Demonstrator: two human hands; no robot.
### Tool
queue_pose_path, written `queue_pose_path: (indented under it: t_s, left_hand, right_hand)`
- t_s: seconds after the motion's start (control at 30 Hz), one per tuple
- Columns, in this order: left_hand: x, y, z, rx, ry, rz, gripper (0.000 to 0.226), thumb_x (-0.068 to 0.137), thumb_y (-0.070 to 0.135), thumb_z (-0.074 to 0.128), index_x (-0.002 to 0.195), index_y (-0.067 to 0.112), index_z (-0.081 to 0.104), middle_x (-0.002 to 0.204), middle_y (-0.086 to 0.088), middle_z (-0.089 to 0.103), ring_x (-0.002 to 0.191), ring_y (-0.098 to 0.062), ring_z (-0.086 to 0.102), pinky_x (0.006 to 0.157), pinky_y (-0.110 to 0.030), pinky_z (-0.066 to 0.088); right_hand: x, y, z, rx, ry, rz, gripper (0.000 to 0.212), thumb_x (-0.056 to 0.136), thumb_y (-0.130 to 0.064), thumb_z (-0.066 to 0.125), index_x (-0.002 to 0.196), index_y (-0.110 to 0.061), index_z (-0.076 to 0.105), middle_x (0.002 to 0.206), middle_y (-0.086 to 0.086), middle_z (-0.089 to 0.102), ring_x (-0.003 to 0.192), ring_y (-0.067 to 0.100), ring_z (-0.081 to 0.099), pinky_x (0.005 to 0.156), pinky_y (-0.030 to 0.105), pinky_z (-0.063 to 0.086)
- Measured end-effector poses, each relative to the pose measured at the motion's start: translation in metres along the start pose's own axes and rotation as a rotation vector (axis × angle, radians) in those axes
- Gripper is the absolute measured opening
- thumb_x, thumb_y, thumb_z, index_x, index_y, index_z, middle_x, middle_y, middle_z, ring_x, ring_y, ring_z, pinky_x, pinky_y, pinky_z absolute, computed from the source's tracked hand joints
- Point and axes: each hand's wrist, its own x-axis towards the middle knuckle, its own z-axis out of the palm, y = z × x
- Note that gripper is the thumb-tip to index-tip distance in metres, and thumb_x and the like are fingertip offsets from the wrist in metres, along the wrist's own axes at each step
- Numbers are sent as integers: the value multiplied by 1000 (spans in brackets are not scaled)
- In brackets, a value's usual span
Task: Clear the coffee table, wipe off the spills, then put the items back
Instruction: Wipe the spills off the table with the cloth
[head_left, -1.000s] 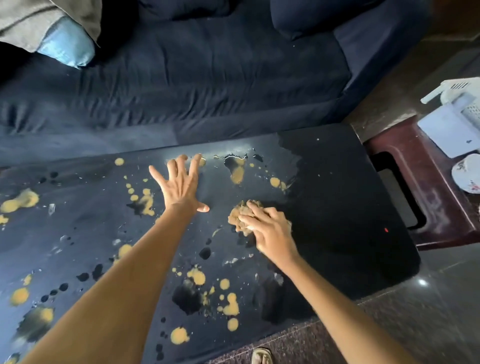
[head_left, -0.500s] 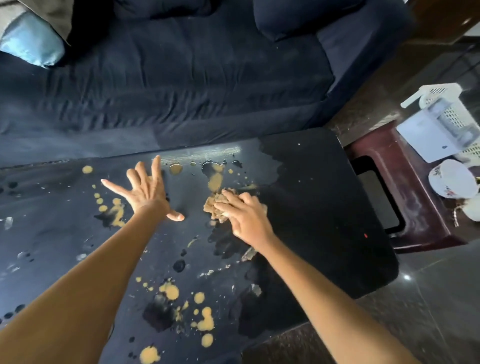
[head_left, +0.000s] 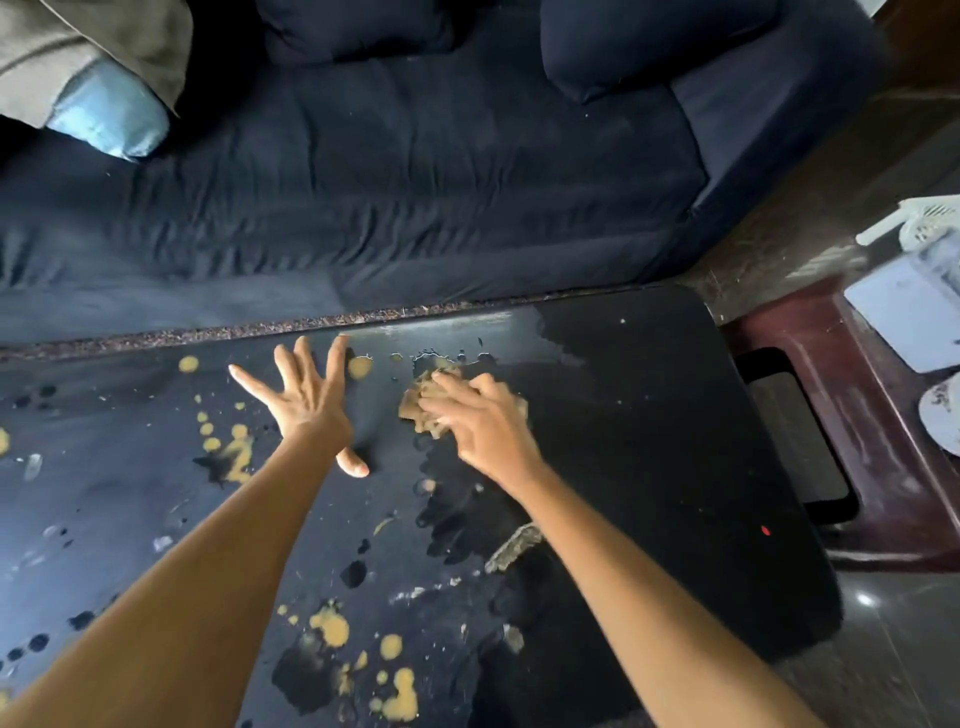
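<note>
The black glossy coffee table (head_left: 675, 467) fills the lower view, spattered with yellow spills (head_left: 332, 629) and dark wet blotches on its left and middle. My right hand (head_left: 483, 426) presses a crumpled tan cloth (head_left: 423, 402) onto the table near the far edge, fingers curled over it. My left hand (head_left: 306, 400) lies flat on the table just left of the cloth, fingers spread, holding nothing. The table's right part looks wiped and dark. No items stand on the table.
A dark blue sofa (head_left: 415, 182) runs along the table's far side, with a light blue cushion (head_left: 109, 124) at its left. A dark red side table (head_left: 872, 441) at the right carries white items (head_left: 914, 306). Stone floor lies at the lower right.
My right hand has pushed the cloth further toward the table's far edge, over the spill there. My left hand stays flat on the table. The camera view has shifted.
</note>
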Motion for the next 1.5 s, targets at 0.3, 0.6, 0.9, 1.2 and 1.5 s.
queue_pose_path:
  t_s: [0.3,0.6,0.9,1.2,1.5]
  left_hand:
    - [11,-14,-1,19,-73,46,166,30,76,76,139,22,-37,153,-15,-28,142,-40,-21,103,-75,1]
    - [16,-6,-6,126,-142,60,165,34,76,76,135,22,-43,149,-16,-36,138,-41,-28,104,-74,1]
    - [19,-12,-4,31,-192,43,168,30,74,78,134,22,-44,149,-16,-36,139,-41,-27,103,-74,-1]
    - [19,-18,3,9,-138,3,170,26,76,77,132,22,-45,151,-16,-32,140,-41,-24,102,-75,-1]
    - [15,-12,-5,-9,-146,4,169,29,74,78,136,20,-42,153,-15,-27,142,-40,-20,103,-74,-1]
  right_hand:
    - [57,36,-12,121,332,1107,40,81,-2,53,114,-23,64,125,10,54,95,35,46,84,42,38]
    - [63,26,-17,48,30,14,41,71,4,68,98,-26,73,113,3,68,76,29,56,65,35,50]
    - [95,58,-25,58,255,1095,31,81,-12,58,111,-19,59,118,16,51,97,37,52,81,44,45]
    - [97,-26,27,68,64,-75,44,66,8,65,97,-24,72,119,-2,65,77,26,53,61,34,45]
    - [57,97,-39,20,212,841,39,82,-2,55,113,-23,65,117,10,57,91,39,51,77,49,48]
